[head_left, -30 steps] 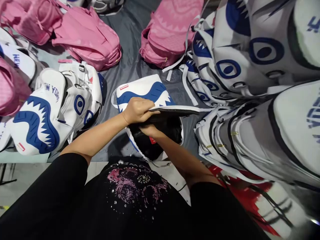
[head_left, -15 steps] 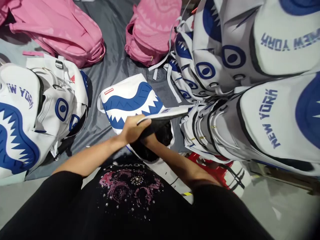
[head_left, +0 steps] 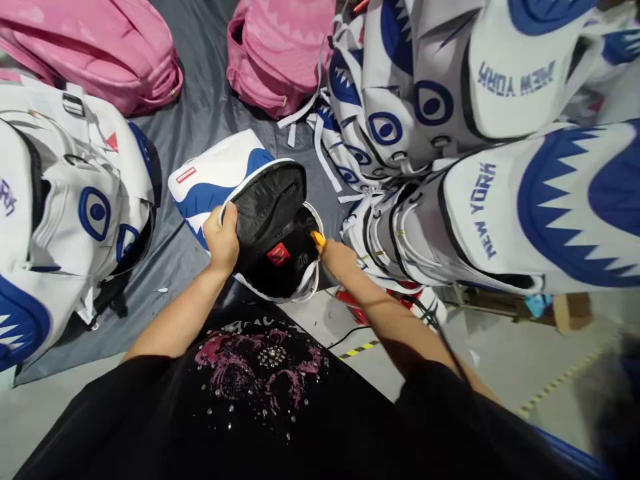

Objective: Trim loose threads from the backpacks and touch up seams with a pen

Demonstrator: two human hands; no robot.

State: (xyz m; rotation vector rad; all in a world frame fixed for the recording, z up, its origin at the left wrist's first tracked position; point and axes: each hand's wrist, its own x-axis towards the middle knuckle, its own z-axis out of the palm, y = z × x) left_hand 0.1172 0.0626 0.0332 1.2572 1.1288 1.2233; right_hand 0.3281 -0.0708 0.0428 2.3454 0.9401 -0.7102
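A white backpack with a blue shark-mouth print [head_left: 220, 157] lies on the grey cover in front of me, its top open towards me. My left hand [head_left: 223, 240] is closed on the edge of the bag's raised flap [head_left: 273, 193], whose black lining faces me. Inside the dark opening a red label [head_left: 278, 254] shows. At the right rim of the opening, my right hand [head_left: 337, 257] is closed around a small yellow-orange tool [head_left: 317, 238]. Its tip reaches just inside the rim; the rest is hidden in my fingers, so I cannot tell its kind.
Rows of white shark-print backpacks [head_left: 470, 220] crowd the right side. More white backpacks [head_left: 95, 167] stand at the left. Two pink backpacks [head_left: 280, 53] lie at the back on the grey sheet [head_left: 200, 80]. A red and white item [head_left: 350, 307] sits low, near the floor.
The flap has tipped up and back, exposing the bag's interior. My right hand has come out from under it to the right rim, and the yellow-orange tool now shows. The view has shifted right.
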